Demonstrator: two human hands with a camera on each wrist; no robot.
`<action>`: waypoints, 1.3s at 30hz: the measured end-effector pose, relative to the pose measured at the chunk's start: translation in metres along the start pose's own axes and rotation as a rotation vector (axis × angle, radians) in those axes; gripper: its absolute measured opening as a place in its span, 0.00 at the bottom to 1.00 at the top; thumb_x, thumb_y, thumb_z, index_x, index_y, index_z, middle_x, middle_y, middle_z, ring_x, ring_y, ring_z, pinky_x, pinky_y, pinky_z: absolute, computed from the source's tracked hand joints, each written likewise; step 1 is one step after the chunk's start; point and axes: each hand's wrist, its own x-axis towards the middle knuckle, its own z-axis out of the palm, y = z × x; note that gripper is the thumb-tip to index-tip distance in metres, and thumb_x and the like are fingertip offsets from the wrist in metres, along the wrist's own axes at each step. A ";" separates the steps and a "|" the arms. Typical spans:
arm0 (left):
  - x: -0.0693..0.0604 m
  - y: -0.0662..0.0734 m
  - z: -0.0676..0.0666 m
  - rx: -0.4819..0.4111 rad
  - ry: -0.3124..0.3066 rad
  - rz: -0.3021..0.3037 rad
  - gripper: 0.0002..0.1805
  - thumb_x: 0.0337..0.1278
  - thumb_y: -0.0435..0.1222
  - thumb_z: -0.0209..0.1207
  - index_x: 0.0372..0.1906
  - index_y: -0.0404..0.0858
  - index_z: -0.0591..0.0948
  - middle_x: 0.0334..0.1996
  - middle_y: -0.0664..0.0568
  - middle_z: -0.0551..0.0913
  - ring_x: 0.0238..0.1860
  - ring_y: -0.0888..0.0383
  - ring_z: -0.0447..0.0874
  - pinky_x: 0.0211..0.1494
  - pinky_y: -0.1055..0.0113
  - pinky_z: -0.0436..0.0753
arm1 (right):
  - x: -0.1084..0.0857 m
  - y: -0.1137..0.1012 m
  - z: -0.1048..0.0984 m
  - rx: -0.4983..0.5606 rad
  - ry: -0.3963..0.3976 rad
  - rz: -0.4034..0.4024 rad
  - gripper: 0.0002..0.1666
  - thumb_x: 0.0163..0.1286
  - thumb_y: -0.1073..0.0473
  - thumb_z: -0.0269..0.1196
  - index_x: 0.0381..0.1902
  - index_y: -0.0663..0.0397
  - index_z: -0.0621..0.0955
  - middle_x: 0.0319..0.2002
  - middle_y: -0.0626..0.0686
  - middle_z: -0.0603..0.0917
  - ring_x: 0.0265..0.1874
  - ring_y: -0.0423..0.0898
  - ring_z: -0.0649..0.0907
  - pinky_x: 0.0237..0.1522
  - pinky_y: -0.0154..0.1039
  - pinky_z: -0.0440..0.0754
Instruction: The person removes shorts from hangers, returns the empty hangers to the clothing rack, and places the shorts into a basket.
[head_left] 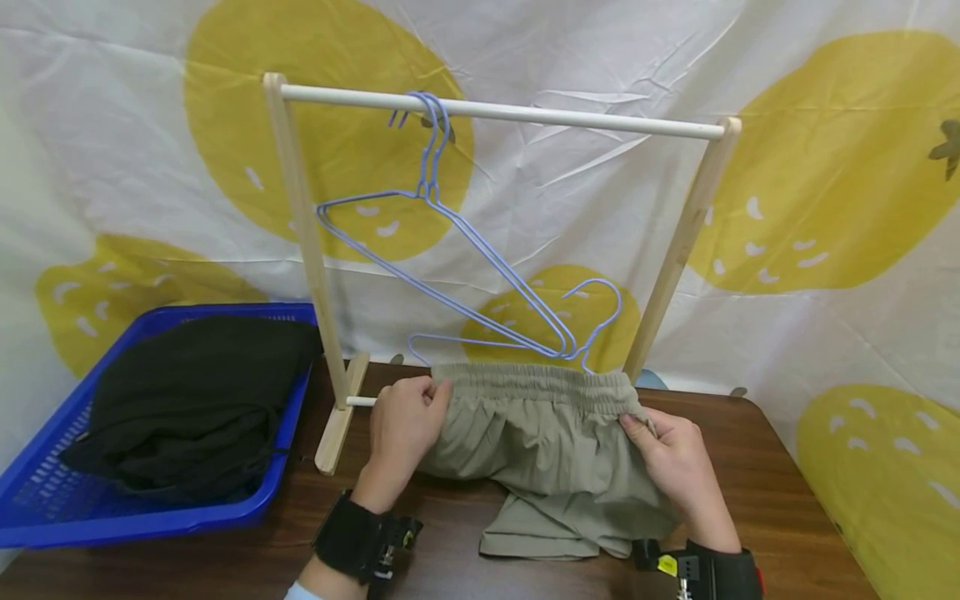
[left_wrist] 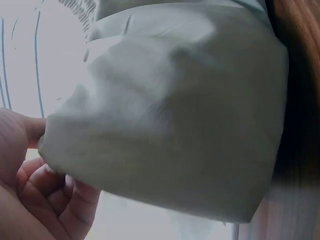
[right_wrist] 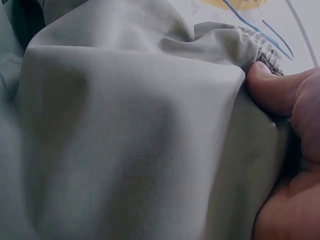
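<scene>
Grey-green shorts (head_left: pixel 547 433) with a gathered elastic waistband are stretched out above the table in the head view. My left hand (head_left: pixel 407 417) pinches the left end of the waistband. At the opposite end, my right hand (head_left: pixel 671 450) holds the fabric just below the band, thumb in front. One blue wire hanger (head_left: pixel 618 304) shows its hook and part of a shoulder above the waistband; the shorts hide the rest, so whether it is inside or behind them I cannot tell. Both wrist views are mostly filled by the cloth (left_wrist: pixel 165 115), with the right thumb (right_wrist: pixel 272 90) pressing its edge.
A wooden rack with a white rail (head_left: pixel 570 117) stands behind the shorts. Two blue wire hangers (head_left: pixel 495 258) hang from it, left of centre. On the left, a blue plastic basket (head_left: pixel 150 527) holds dark folded clothing (head_left: pixel 202 400). A patterned cloth (head_left: pixel 840 333) covers the wall.
</scene>
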 end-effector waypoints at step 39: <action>0.007 -0.009 -0.028 0.044 -0.378 0.028 0.18 0.66 0.45 0.67 0.21 0.44 0.80 0.11 0.59 0.73 0.12 0.60 0.70 0.21 0.66 0.68 | -0.001 0.002 -0.002 -0.082 0.046 -0.006 0.10 0.73 0.63 0.65 0.31 0.59 0.88 0.24 0.52 0.84 0.20 0.33 0.72 0.24 0.34 0.71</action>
